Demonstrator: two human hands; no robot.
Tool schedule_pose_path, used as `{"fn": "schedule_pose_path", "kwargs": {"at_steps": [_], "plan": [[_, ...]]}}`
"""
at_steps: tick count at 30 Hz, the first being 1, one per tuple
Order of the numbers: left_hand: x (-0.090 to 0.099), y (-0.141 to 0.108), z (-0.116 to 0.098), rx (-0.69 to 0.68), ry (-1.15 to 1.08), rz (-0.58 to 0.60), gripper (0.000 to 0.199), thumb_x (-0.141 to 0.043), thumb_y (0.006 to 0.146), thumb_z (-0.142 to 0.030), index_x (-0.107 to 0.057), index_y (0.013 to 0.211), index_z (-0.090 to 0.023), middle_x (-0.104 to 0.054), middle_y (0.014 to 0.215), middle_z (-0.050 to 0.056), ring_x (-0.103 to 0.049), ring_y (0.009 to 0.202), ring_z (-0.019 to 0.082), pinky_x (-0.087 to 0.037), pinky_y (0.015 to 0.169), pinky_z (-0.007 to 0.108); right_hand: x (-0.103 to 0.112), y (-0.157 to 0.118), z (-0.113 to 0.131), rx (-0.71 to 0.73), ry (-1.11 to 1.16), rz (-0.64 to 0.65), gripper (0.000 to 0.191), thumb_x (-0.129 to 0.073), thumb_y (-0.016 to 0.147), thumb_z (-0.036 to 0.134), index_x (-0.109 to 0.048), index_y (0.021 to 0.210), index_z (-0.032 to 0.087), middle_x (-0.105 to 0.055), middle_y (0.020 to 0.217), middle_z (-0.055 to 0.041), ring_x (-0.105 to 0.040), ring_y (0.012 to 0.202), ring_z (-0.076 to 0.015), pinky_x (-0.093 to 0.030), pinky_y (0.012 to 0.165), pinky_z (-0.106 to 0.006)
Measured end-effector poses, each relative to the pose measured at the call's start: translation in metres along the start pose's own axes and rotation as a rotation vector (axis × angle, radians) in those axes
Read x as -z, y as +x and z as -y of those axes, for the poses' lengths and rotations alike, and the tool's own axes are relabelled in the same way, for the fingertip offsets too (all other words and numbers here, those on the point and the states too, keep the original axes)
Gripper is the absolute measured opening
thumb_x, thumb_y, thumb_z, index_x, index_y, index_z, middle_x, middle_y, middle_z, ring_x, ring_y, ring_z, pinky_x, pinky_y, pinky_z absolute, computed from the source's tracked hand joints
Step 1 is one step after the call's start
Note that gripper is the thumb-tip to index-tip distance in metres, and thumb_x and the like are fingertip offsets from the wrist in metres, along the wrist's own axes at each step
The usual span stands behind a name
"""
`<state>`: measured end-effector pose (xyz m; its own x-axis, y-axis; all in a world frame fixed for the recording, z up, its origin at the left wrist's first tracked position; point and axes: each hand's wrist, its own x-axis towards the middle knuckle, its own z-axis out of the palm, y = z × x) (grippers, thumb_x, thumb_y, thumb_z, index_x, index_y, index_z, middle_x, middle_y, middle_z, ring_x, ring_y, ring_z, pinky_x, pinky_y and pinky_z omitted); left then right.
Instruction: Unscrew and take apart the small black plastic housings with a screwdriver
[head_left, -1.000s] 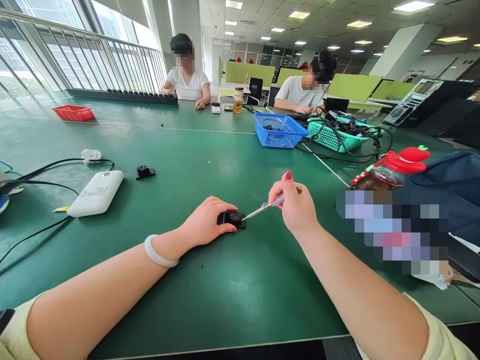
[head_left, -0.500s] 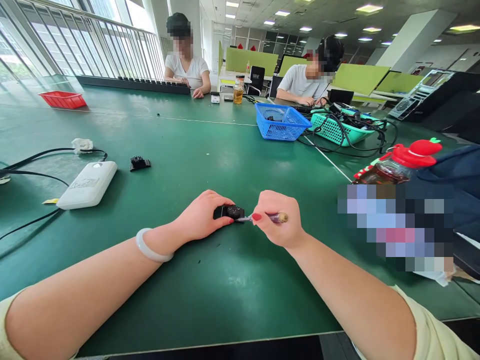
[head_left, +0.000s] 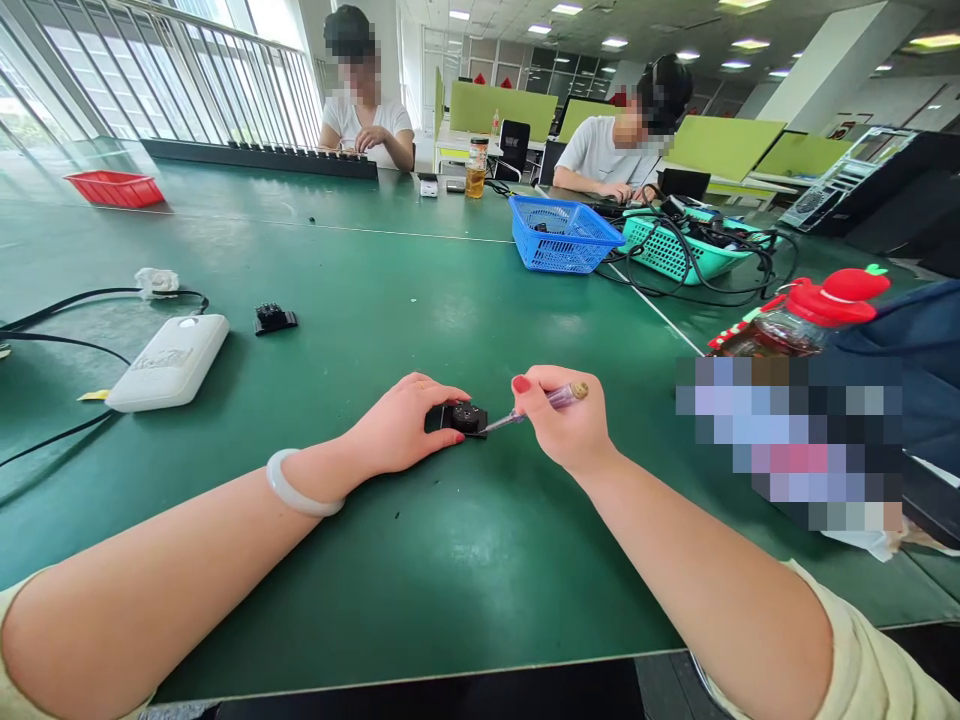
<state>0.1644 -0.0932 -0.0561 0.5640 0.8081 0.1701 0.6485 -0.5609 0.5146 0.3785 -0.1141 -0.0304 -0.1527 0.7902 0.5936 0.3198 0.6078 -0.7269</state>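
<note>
My left hand [head_left: 409, 425] is closed around the left end of a small black part [head_left: 468, 418], pressing it to the green tabletop [head_left: 450, 570]. The part has a rounded raised top on a flat base; its exact kind does not show. A screwdriver [head_left: 559, 397] with a clear purplish handle is gripped in my right hand [head_left: 570, 425], slanting down to the left. Its tip meets or nearly meets the right front edge of the black part. A similar black part [head_left: 274, 319] lies farther off to the left.
A white power bank [head_left: 171, 362] with black cables lies at left. Ahead stand a blue basket [head_left: 564, 250], a green basket [head_left: 660, 250] full of cables and a red tray [head_left: 112, 190]. A red-capped bottle [head_left: 795, 325] is at right. Two people sit across the table.
My right hand has shifted slightly right and up, and the screwdriver now tilts more steeply, its handle end raised. My left hand still holds the black part in place.
</note>
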Motion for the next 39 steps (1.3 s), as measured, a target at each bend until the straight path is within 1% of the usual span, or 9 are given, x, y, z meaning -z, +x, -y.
{"fn": "schedule_pose_path", "kwargs": {"at_steps": [6,9,11,15,19,28,31,35,39], "plan": [[0.000,0.000,0.000,0.001,-0.005,-0.008,0.042,-0.068,0.082,-0.043,-0.067,0.120,-0.025,-0.071,0.105,0.006,-0.058,0.106,0.028,-0.048,0.094,0.043,-0.004,0.000,-0.002,0.043,-0.058,0.048,0.060,-0.052,0.091,0.061,-0.047,0.048,0.019,-0.046,0.046,0.0019,-0.038,0.046,-0.0092,-0.030,0.048,-0.027],[0.000,0.000,0.000,0.008,-0.006,-0.006,0.044,-0.068,0.081,-0.043,-0.067,0.121,-0.025,-0.070,0.104,0.006,-0.058,0.106,0.028,-0.049,0.095,0.043,-0.005,0.000,-0.003,0.029,-0.052,0.065,0.061,-0.051,0.091,0.062,-0.046,0.048,0.019,-0.044,0.046,0.0023,-0.037,0.046,-0.0090,-0.029,0.048,-0.027],[0.000,0.000,0.000,0.017,-0.003,0.000,0.043,-0.068,0.082,-0.043,-0.067,0.121,-0.025,-0.070,0.104,0.006,-0.058,0.106,0.028,-0.049,0.094,0.043,-0.005,0.000,-0.003,-0.005,-0.031,0.033,0.063,-0.049,0.090,0.065,-0.044,0.047,0.020,-0.043,0.046,0.0021,-0.037,0.047,-0.0094,-0.029,0.047,-0.027],[0.000,0.000,-0.001,0.026,-0.003,0.005,0.045,-0.068,0.082,-0.041,-0.065,0.124,-0.025,-0.071,0.108,0.005,-0.056,0.109,0.028,-0.049,0.095,0.042,-0.002,0.000,-0.003,-0.071,0.002,-0.108,0.066,-0.048,0.088,0.070,-0.042,0.046,0.020,-0.040,0.046,0.0019,-0.037,0.047,-0.0103,-0.030,0.047,-0.027],[0.001,0.000,-0.001,0.034,-0.012,0.004,0.044,-0.067,0.083,-0.038,-0.064,0.126,-0.026,-0.070,0.109,0.004,-0.056,0.110,0.027,-0.049,0.096,0.041,-0.001,0.002,-0.006,-0.097,-0.002,-0.150,0.064,-0.051,0.087,0.070,-0.045,0.047,0.020,-0.040,0.046,0.0025,-0.036,0.047,-0.0100,-0.029,0.047,-0.027],[0.001,-0.001,0.000,0.031,-0.014,0.018,0.045,-0.063,0.086,-0.038,-0.063,0.128,-0.025,-0.070,0.112,0.005,-0.057,0.112,0.027,-0.049,0.096,0.041,-0.006,0.002,-0.014,-0.203,-0.006,-0.041,0.061,-0.055,0.083,0.072,-0.049,0.051,0.020,-0.043,0.049,0.0026,-0.038,0.050,-0.0104,-0.032,0.050,-0.027],[0.002,-0.001,0.000,0.020,-0.010,0.012,0.045,-0.064,0.085,-0.040,-0.063,0.128,-0.025,-0.070,0.110,0.005,-0.057,0.110,0.027,-0.049,0.096,0.040,-0.007,0.002,-0.014,-0.238,0.051,-0.023,0.053,-0.062,0.080,0.070,-0.057,0.060,0.020,-0.049,0.055,0.0025,-0.041,0.052,-0.0103,-0.035,0.051,-0.026],[0.002,-0.001,0.000,0.015,-0.001,0.009,0.045,-0.065,0.085,-0.041,-0.062,0.128,-0.025,-0.070,0.110,0.005,-0.058,0.108,0.026,-0.049,0.095,0.040,-0.008,0.001,-0.018,-0.239,0.127,0.014,0.048,-0.058,0.083,0.068,-0.064,0.080,0.020,-0.054,0.063,0.0019,-0.045,0.053,-0.0103,-0.038,0.051,-0.026],[0.001,-0.001,0.000,0.003,-0.003,0.003,0.045,-0.064,0.086,-0.043,-0.062,0.128,-0.026,-0.070,0.111,0.004,-0.058,0.107,0.026,-0.049,0.095,0.041,-0.008,0.001,-0.022,-0.237,0.086,0.042,0.045,-0.056,0.087,0.064,-0.063,0.084,0.020,-0.052,0.062,0.0032,-0.043,0.051,-0.0092,-0.037,0.050,-0.025]]}}
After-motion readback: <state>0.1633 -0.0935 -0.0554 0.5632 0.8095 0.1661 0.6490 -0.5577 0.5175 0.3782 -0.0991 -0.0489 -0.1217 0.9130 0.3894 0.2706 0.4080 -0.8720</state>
